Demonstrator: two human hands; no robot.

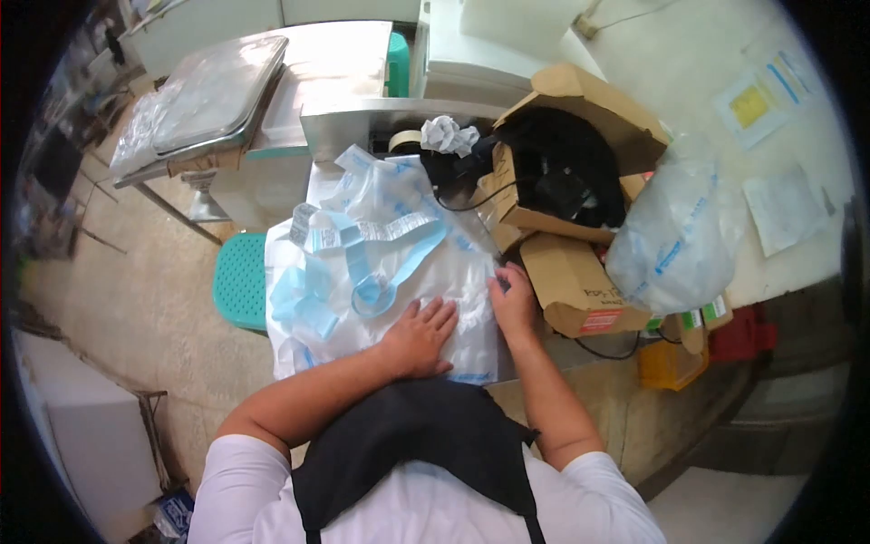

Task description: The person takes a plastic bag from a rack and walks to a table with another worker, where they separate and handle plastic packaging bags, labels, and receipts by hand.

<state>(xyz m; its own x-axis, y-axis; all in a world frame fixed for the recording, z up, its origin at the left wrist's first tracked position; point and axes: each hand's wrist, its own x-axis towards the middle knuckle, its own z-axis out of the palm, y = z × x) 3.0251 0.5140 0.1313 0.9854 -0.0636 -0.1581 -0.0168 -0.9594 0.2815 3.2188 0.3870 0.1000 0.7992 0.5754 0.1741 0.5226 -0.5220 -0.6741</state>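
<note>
My left hand [421,340] lies flat, fingers spread, on a white plastic bag [471,322] with blue print along its lower edge. My right hand [513,299] rests at the bag's right edge beside a cardboard box flap; its thumb and fingers are slightly bent and apart, with a small dark spot between them that I cannot make out. A long strip of light-blue labels [362,276], printed in part with black text, curls loosely over the plastic, left of and beyond my left hand. More crumpled clear plastic [385,188] with blue print lies farther back.
On the right stand an open cardboard box [553,213] with black contents and a clear plastic bag [675,240]. Crumpled paper [449,136] and a tape roll [405,141] lie at the back. A green stool [241,281] stands left; a yellow bin [671,364] sits low on the right.
</note>
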